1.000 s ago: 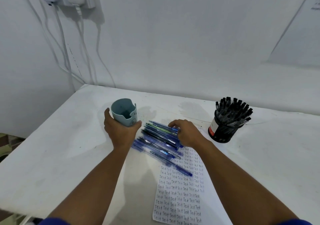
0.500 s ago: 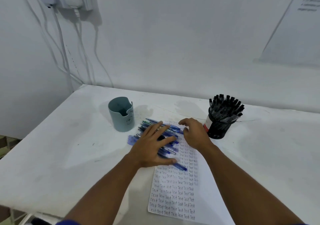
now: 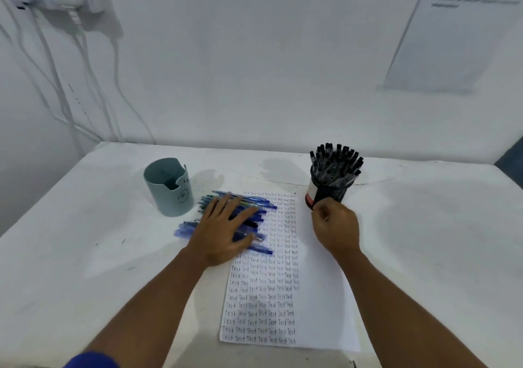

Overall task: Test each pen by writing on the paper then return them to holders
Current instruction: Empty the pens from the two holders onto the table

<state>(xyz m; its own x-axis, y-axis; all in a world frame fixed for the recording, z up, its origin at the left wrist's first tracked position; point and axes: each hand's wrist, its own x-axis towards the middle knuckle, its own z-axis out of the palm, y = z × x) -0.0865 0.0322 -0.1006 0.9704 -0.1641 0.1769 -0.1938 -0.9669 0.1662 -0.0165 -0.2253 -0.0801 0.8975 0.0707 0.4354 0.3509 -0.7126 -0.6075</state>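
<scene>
Blue pens, fanned pile, clear barrels

Count, head view. Holders: 2, one pale blue-grey cup and one black cup. Paper: 1 sheet, left part filled with rows of the word "Test". Hands: 2, the left hand and the right hand. Loose blue pens: a pile, partly covered, number not countable. Black pens: a dense bundle in the black cup, number not countable. Table: 1.
</scene>
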